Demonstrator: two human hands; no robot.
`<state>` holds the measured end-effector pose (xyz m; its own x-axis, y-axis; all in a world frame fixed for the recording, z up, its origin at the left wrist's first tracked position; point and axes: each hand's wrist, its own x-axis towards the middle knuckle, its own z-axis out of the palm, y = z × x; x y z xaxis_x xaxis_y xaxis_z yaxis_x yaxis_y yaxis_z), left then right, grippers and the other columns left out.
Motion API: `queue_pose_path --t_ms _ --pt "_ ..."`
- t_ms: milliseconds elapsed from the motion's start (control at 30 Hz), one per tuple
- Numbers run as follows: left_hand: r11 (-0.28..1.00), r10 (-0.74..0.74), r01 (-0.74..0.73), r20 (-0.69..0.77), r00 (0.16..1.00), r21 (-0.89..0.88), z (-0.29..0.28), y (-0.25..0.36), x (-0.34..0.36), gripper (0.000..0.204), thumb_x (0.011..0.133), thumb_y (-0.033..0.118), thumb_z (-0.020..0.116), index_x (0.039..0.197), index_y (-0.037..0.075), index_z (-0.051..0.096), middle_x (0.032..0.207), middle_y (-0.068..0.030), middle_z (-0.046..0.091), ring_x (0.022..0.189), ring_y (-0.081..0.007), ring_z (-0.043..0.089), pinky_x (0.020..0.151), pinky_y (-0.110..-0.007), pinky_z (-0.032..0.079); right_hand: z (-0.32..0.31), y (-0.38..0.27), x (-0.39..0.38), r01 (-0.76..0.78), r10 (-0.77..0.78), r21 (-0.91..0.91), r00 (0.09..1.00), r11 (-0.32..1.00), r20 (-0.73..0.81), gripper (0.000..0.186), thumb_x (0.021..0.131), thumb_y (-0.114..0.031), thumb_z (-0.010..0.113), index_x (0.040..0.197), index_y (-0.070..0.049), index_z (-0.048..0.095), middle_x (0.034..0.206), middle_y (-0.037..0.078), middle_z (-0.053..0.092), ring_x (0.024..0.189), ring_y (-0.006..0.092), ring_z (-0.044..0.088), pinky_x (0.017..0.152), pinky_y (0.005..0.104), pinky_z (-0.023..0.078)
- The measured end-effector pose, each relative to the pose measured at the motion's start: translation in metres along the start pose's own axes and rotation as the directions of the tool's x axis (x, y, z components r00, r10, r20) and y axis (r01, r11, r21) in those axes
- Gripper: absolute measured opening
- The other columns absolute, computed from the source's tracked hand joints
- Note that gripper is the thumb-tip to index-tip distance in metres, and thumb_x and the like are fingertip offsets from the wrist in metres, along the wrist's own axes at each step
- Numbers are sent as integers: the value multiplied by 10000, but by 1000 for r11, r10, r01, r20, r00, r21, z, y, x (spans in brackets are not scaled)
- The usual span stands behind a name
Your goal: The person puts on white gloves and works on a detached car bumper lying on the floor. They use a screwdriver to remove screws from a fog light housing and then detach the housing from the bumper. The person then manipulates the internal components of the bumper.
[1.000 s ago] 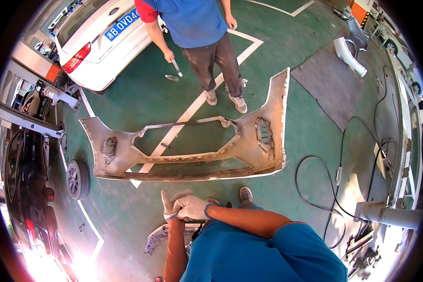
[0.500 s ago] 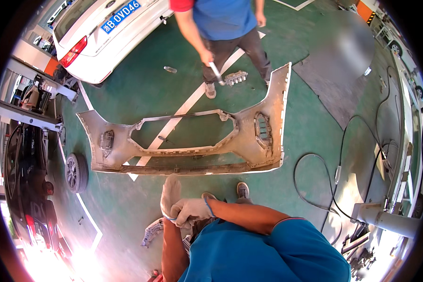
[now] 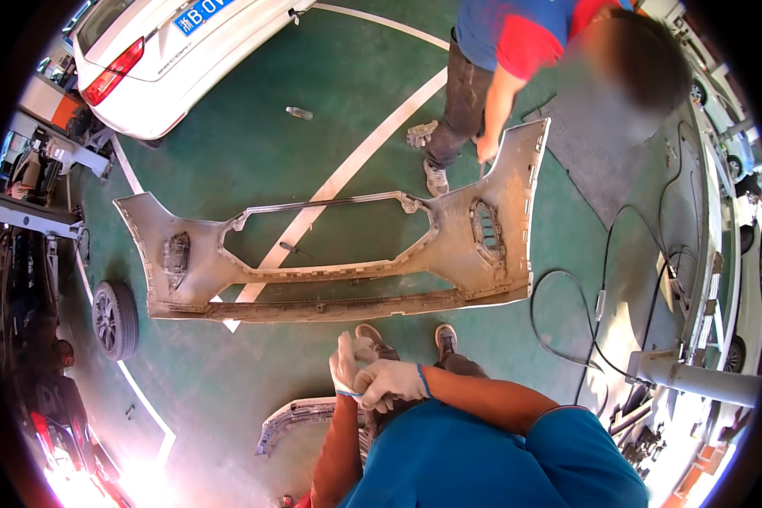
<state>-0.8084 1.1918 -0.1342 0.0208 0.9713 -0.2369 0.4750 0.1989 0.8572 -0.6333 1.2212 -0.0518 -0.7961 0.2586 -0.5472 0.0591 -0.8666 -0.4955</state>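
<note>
My left hand (image 3: 344, 364), in a whitish work glove with a blue cuff edge, is raised with its fingers stretched out. Across its wrist lies my right hand (image 3: 398, 381), gloved alike, its curled fingers gripping the left glove near the cuff. Exact finger contact is partly hidden. Just beyond my feet a large car bumper (image 3: 305, 310) lies on the floor with its dusty inner side showing. A co-worker's bare hand (image 3: 487, 150) is at the bumper's far right end.
A slatted car part (image 3: 300, 415) lies left of my legs. Around the bumper are a loose wheel (image 3: 114, 320), a clear bottle (image 3: 299, 113), a screwdriver-like tool (image 3: 293, 249) and a looped black hose (image 3: 559, 339). A white car (image 3: 169, 72) stands at far left.
My hands have moved right and closer together, and my left hand sits lower. The co-worker has shifted right and bent down, one hand now at the bumper's right end.
</note>
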Motion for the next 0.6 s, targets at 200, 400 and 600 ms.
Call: queue_pose_path --t_ms 200,400,600 --pt "978 124 -97 139 983 -185 -21 -65 13 519 992 184 667 1480 48 555 1573 -183 449 1395 -312 511 1000 -404 579 16 3 49 -49 48 -9 994 999 -94 86 902 -97 742 955 -45 699 769 31 696 597 114 654 525 250 471" --pt "981 182 -163 196 963 -109 -39 -119 57 415 1029 235 665 1387 37 601 1461 -193 576 1310 -276 611 1004 -336 552 22 -19 76 -1 -10 -46 971 999 -238 148 898 -132 746 1004 -32 720 778 39 702 644 119 671 564 256 510" --pt "707 -564 583 178 806 -400 -76 -137 53 527 1013 465 639 936 -52 705 864 -197 735 701 -292 721 634 -402 594 1 -26 75 84 -146 -143 848 986 -509 227 846 -171 756 1017 -21 757 867 40 731 679 129 673 606 282 533"
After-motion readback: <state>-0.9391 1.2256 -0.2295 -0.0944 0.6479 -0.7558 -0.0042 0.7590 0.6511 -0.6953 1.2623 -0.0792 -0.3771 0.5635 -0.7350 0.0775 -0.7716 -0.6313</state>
